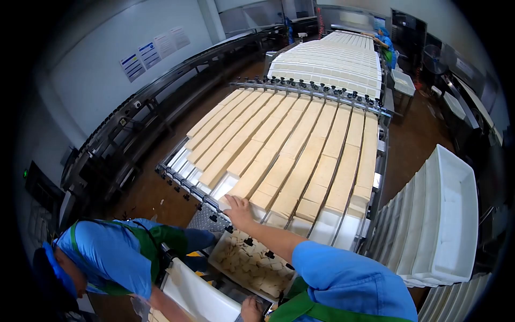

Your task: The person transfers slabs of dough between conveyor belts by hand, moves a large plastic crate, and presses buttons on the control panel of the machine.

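Long rows of pale, bread-like blocks (pixel 289 145) lie on a conveyor with metal dividers. My right hand (pixel 238 210) reaches to the near end of one row, its fingers bent over the end of a pale block. Low at the bottom edge is my left hand (pixel 251 309), fingers curled beside a dark metal edge; what it holds, if anything, is hidden. Between my hands and below the conveyor end, a white bin (pixel 217 252) contains many broken pale pieces (pixel 255 265).
A co-worker in blue and green (pixel 107 252) leans in at the lower left, beside a white tray (pixel 198 295). Stacked white trays (pixel 453 214) stand at the right. Another person (pixel 385 45) works at the far end. Black knobs line the conveyor's metal crossbar (pixel 322 95).
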Action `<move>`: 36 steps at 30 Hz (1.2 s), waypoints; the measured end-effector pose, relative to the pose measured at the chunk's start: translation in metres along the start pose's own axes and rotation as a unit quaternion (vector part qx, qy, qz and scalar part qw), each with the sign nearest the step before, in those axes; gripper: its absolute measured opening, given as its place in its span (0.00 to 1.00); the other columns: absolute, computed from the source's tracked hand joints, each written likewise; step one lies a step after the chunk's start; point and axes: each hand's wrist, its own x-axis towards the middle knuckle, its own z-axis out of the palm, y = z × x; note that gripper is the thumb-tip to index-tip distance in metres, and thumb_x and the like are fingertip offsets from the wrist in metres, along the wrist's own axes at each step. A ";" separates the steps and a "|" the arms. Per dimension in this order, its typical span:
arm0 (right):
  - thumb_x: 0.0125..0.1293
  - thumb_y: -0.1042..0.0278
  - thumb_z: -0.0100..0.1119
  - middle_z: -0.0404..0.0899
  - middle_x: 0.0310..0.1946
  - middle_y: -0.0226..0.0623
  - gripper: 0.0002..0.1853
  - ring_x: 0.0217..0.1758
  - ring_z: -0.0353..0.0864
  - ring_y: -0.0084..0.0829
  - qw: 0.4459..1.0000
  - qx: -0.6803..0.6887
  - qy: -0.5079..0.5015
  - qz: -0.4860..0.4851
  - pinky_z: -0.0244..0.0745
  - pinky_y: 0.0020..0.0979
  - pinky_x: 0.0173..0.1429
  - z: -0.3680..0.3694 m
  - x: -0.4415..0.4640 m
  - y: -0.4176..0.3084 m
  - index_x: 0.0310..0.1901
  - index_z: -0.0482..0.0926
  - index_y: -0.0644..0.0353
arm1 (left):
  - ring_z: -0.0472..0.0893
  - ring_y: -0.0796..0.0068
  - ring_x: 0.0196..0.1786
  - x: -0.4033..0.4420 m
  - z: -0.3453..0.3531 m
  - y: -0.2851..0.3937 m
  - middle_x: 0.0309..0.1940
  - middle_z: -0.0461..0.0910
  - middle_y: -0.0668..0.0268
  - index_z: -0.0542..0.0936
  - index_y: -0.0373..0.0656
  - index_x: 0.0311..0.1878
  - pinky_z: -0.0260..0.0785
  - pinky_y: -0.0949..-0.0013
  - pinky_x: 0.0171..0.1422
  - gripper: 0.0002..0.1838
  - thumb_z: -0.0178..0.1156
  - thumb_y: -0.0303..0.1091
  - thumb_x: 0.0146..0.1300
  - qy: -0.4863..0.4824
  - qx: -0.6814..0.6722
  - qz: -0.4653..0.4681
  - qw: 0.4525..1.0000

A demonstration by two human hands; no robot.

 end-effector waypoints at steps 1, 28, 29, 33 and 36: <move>0.59 0.63 0.56 0.62 0.66 0.41 0.11 0.70 0.59 0.39 1.000 -0.003 0.002 0.005 0.50 0.48 0.67 0.001 0.000 0.000 0.39 0.86 0.44 | 0.75 0.52 0.55 0.001 -0.007 0.013 0.53 0.77 0.52 0.77 0.39 0.53 0.67 0.56 0.61 0.16 0.56 0.28 0.61 0.000 -0.002 -0.014 1.000; 0.58 0.65 0.55 0.57 0.69 0.41 0.14 0.71 0.52 0.46 0.985 -0.160 0.067 0.010 0.44 0.58 0.67 0.026 0.000 0.007 0.44 0.85 0.40 | 0.78 0.46 0.43 -0.034 -0.108 0.076 0.40 0.79 0.50 0.73 0.38 0.51 0.71 0.51 0.48 0.19 0.59 0.35 0.58 0.407 0.226 -0.299 0.833; 0.58 0.65 0.55 0.57 0.69 0.41 0.14 0.71 0.52 0.46 0.986 -0.157 0.059 0.008 0.44 0.58 0.67 0.027 -0.004 0.003 0.44 0.85 0.40 | 0.78 0.42 0.45 -0.043 -0.112 0.063 0.42 0.78 0.46 0.70 0.39 0.55 0.71 0.49 0.47 0.22 0.58 0.39 0.61 0.279 0.156 -0.408 0.855; 0.58 0.68 0.53 0.62 0.65 0.43 0.15 0.70 0.53 0.47 0.992 -0.023 0.125 0.024 0.42 0.58 0.68 0.003 -0.030 -0.037 0.46 0.84 0.44 | 0.80 0.38 0.45 -0.023 -0.112 0.051 0.42 0.79 0.38 0.65 0.37 0.59 0.72 0.49 0.47 0.26 0.59 0.43 0.65 0.112 -0.064 -0.487 0.864; 0.58 0.72 0.54 0.65 0.63 0.44 0.14 0.68 0.57 0.45 0.981 0.134 0.126 0.060 0.46 0.49 0.70 -0.015 -0.079 -0.083 0.46 0.82 0.54 | 0.79 0.36 0.46 0.007 -0.089 0.045 0.41 0.78 0.34 0.61 0.36 0.61 0.71 0.50 0.50 0.30 0.61 0.40 0.63 0.244 -0.207 -0.385 0.865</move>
